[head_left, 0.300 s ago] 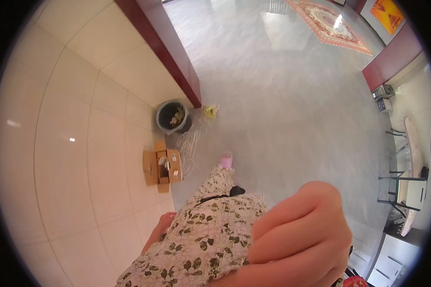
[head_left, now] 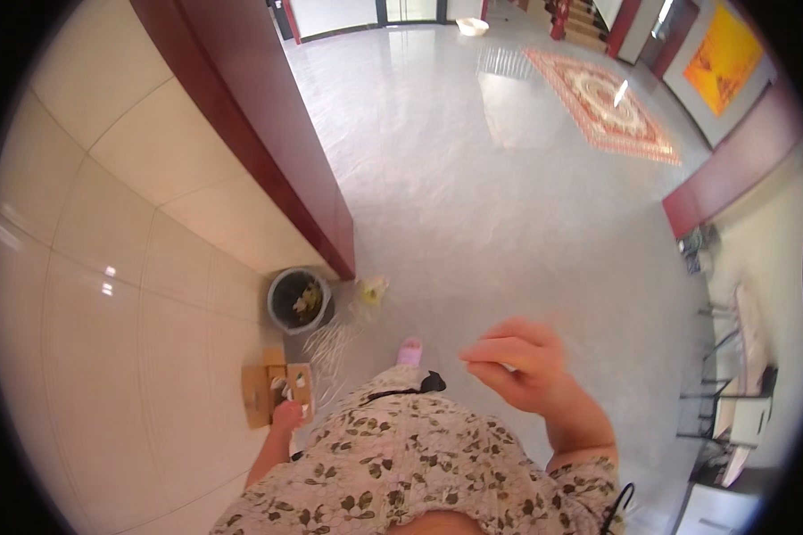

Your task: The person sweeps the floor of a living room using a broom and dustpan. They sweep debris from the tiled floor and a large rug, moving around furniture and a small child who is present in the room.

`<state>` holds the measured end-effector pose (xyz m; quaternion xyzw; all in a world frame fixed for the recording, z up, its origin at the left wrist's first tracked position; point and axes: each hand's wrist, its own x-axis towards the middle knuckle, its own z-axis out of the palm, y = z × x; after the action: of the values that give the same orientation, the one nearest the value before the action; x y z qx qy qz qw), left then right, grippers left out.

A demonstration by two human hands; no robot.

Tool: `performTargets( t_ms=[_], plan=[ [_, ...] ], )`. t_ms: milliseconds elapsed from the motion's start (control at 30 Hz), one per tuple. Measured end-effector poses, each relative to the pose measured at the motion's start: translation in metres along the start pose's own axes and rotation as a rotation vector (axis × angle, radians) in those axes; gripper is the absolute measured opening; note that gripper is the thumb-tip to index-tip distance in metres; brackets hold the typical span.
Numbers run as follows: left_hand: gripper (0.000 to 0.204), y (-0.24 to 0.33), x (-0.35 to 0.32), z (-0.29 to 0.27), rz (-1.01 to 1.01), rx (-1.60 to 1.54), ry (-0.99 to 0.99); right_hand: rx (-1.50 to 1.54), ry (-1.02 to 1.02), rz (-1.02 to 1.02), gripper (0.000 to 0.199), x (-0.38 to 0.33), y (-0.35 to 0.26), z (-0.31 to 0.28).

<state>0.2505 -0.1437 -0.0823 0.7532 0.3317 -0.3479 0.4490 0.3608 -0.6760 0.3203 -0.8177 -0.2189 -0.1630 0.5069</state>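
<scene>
My right hand (head_left: pixel 522 361) is raised in front of my body, over the floor, with its fingers bent and pressed together toward the thumb. Motion smears its upper edge, and nothing shows between the fingers. Low at my left side hangs my left hand (head_left: pixel 287 415). It overlaps the edge of an open cardboard box (head_left: pixel 257 397) in the picture; whether it touches the box I cannot tell. Its fingers are too small and hidden to read. I wear a floral garment (head_left: pixel 419 437) with a dark tie, and a pink slipper (head_left: pixel 409 351) shows beyond it.
A grey bin (head_left: pixel 274 312) with scraps inside stands by the dark red door frame (head_left: pixel 321 205). White strands (head_left: pixel 326 348) and a yellowish bag (head_left: pixel 373 289) lie beside it. A patterned rug (head_left: pixel 611 107) is far right. Chairs (head_left: pixel 709 406) and a white cabinet (head_left: pixel 718 513) line the right wall.
My right hand has moved away from close to the camera, and its fist has loosened. My left hand now appears beside the box. The view has tilted up, showing more of the far room.
</scene>
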Motion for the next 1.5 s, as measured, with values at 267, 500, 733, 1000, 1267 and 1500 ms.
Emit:
performTargets(
  t_ms=[267,500,733,1000,1267,1500],
  plan=[
    [0.033,0.449,0.019,0.094,0.72,0.277,-0.076,-0.115,0.169,0.492,0.015,0.073,0.158,-0.063],
    [0.038,0.629,0.052,0.19,0.876,0.381,-0.219,-0.128,0.455,0.582,0.012,0.151,0.307,-0.148],
    [0.039,0.729,0.08,0.185,0.79,0.437,-0.113,0.002,0.181,0.462,0.01,0.301,0.424,-0.14],
    [0.039,0.812,0.149,0.137,0.636,0.248,0.081,0.214,-0.209,0.234,0.016,0.497,0.511,-0.062],
    [0.036,0.951,0.24,0.081,0.635,0.253,0.219,0.254,-0.303,0.259,0.028,0.665,0.599,-0.02],
    [0.038,1.055,0.305,0.025,0.633,0.216,0.288,0.198,-0.377,0.323,0.024,0.773,0.69,0.005]
  ],
)
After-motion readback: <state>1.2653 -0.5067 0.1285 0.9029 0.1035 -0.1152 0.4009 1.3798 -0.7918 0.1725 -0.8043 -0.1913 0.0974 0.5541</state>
